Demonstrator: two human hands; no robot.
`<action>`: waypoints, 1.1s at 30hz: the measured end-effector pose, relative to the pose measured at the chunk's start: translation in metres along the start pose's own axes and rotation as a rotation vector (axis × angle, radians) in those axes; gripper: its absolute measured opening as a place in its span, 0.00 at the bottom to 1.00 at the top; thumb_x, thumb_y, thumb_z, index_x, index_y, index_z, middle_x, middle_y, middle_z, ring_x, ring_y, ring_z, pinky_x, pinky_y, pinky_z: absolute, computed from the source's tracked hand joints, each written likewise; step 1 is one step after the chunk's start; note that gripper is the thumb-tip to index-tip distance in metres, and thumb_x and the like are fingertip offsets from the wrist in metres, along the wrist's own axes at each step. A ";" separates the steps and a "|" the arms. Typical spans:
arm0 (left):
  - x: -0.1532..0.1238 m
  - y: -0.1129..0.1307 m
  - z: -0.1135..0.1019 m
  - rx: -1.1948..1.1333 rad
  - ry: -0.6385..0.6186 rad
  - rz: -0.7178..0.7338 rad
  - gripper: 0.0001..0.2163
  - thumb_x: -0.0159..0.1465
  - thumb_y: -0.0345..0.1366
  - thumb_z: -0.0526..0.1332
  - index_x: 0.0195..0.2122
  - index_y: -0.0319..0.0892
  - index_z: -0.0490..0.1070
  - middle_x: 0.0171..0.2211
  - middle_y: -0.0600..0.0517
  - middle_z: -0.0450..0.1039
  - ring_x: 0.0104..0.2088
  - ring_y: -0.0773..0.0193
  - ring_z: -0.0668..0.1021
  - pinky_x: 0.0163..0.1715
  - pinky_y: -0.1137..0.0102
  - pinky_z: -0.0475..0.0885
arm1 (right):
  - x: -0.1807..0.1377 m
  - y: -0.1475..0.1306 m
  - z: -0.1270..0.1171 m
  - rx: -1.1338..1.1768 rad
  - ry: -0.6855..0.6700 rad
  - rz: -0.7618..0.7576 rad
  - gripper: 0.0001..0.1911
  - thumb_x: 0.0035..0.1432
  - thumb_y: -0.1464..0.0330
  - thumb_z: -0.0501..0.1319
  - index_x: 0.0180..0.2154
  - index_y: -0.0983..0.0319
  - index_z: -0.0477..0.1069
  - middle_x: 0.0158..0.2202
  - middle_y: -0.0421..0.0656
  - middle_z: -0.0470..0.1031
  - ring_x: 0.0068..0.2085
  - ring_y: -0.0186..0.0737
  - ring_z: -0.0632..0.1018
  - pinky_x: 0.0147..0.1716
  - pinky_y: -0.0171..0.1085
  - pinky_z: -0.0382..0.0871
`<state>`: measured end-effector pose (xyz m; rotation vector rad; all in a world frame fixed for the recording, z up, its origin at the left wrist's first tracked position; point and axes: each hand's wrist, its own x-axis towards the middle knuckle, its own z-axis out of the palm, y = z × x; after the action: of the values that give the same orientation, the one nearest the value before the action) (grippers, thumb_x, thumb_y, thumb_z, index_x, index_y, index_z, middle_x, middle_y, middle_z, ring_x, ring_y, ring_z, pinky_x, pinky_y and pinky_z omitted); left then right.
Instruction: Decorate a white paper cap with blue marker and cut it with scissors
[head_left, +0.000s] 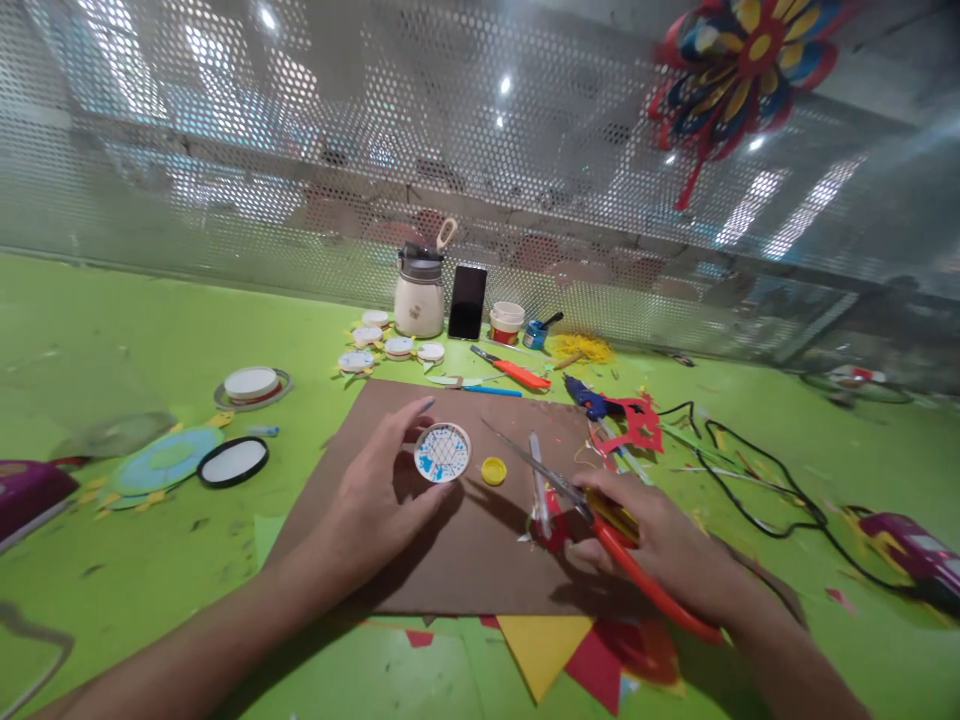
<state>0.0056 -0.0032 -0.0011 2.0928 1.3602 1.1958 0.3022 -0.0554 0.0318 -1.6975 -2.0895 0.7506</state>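
My left hand [375,480] pinches a small round white lid [442,453] by its edge, between thumb and fingers. Blue blotches and thin dark crossing lines mark the lid's face, which is turned toward me. In my right hand [660,530] is a pair of scissors [630,570] with orange and yellow on the handles; the blades point left toward the lid without touching it. A small yellow cap [493,471] lies between the hands on a brown board [420,590]. Beside the scissors, a red-handled tool [551,525] lies on the board, partly hidden.
Behind the board stand a white jar [420,300], a phone [467,303], paint pots [507,322] and an orange cutter [521,374]. A blue glue gun [585,396] and black cable [757,520] lie right. Paper flags [544,650] lie in front; a black-rimmed disc [233,462] sits left.
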 end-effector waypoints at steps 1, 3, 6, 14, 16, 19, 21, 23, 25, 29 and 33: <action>0.000 0.000 0.001 -0.004 0.002 -0.002 0.31 0.62 0.43 0.66 0.66 0.48 0.59 0.56 0.45 0.75 0.54 0.51 0.78 0.55 0.54 0.75 | 0.000 -0.001 0.000 -0.004 -0.002 0.003 0.18 0.57 0.60 0.66 0.48 0.56 0.73 0.49 0.46 0.78 0.48 0.52 0.77 0.48 0.48 0.69; 0.000 0.000 0.002 -0.012 0.005 0.004 0.31 0.62 0.43 0.66 0.65 0.47 0.59 0.56 0.45 0.74 0.54 0.51 0.78 0.54 0.55 0.76 | 0.000 -0.002 0.000 -0.016 -0.003 0.005 0.17 0.56 0.60 0.65 0.48 0.57 0.74 0.49 0.46 0.78 0.48 0.52 0.77 0.48 0.48 0.69; 0.001 -0.001 0.004 -0.006 0.000 0.009 0.29 0.62 0.43 0.66 0.63 0.46 0.61 0.54 0.44 0.74 0.51 0.52 0.80 0.50 0.56 0.77 | 0.000 -0.002 0.000 -0.023 0.007 0.011 0.19 0.57 0.58 0.66 0.49 0.56 0.73 0.50 0.45 0.78 0.49 0.53 0.76 0.49 0.49 0.69; 0.003 0.000 0.003 0.087 -0.056 0.038 0.22 0.61 0.44 0.64 0.54 0.42 0.67 0.51 0.41 0.75 0.51 0.46 0.79 0.50 0.52 0.76 | 0.005 0.006 0.002 -0.047 0.083 0.003 0.21 0.59 0.56 0.65 0.51 0.59 0.73 0.48 0.47 0.79 0.46 0.50 0.78 0.48 0.47 0.70; 0.003 0.002 0.002 0.097 -0.061 0.055 0.20 0.61 0.44 0.63 0.52 0.43 0.68 0.50 0.42 0.75 0.50 0.47 0.79 0.49 0.52 0.77 | 0.007 0.009 0.002 -0.062 0.113 -0.016 0.19 0.60 0.56 0.64 0.49 0.59 0.73 0.48 0.48 0.79 0.46 0.50 0.78 0.47 0.47 0.71; 0.004 0.005 0.000 0.088 -0.073 0.058 0.19 0.61 0.43 0.63 0.52 0.43 0.68 0.50 0.43 0.75 0.50 0.47 0.79 0.48 0.53 0.77 | 0.010 0.012 0.003 -0.095 0.130 -0.014 0.18 0.61 0.55 0.64 0.48 0.59 0.73 0.46 0.47 0.80 0.44 0.50 0.79 0.45 0.47 0.72; 0.004 0.006 -0.001 0.083 -0.082 0.065 0.19 0.61 0.43 0.63 0.52 0.43 0.68 0.50 0.43 0.74 0.50 0.48 0.79 0.49 0.53 0.76 | 0.011 0.012 0.004 -0.108 0.141 -0.001 0.21 0.60 0.54 0.66 0.49 0.60 0.73 0.46 0.48 0.79 0.45 0.50 0.78 0.46 0.47 0.72; 0.003 0.005 0.000 0.079 -0.084 0.086 0.18 0.61 0.42 0.63 0.52 0.44 0.68 0.50 0.44 0.74 0.51 0.48 0.78 0.50 0.53 0.76 | 0.011 0.011 0.004 -0.118 0.144 0.003 0.22 0.60 0.55 0.66 0.50 0.61 0.72 0.47 0.49 0.79 0.46 0.51 0.78 0.47 0.48 0.71; 0.003 0.004 0.000 0.075 -0.086 0.103 0.18 0.62 0.41 0.63 0.52 0.44 0.69 0.50 0.44 0.74 0.51 0.48 0.78 0.51 0.53 0.75 | 0.010 0.009 0.004 -0.129 0.134 -0.008 0.21 0.60 0.55 0.66 0.50 0.60 0.72 0.46 0.48 0.79 0.46 0.51 0.78 0.48 0.48 0.71; 0.003 0.003 0.001 0.086 -0.096 0.098 0.19 0.62 0.41 0.63 0.53 0.43 0.68 0.51 0.44 0.73 0.51 0.49 0.78 0.52 0.54 0.75 | 0.010 0.008 0.005 -0.143 0.130 -0.014 0.20 0.61 0.57 0.66 0.50 0.60 0.72 0.47 0.48 0.79 0.48 0.51 0.78 0.50 0.48 0.71; 0.004 0.004 0.001 0.092 -0.097 0.092 0.20 0.63 0.43 0.64 0.54 0.42 0.66 0.51 0.44 0.72 0.52 0.50 0.77 0.53 0.54 0.74 | 0.012 0.013 0.005 -0.167 0.154 -0.022 0.19 0.62 0.58 0.65 0.50 0.62 0.73 0.52 0.51 0.78 0.51 0.52 0.77 0.52 0.49 0.70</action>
<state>0.0092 -0.0016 0.0022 2.2681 1.3109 1.0703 0.3068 -0.0424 0.0197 -1.7543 -2.1095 0.4336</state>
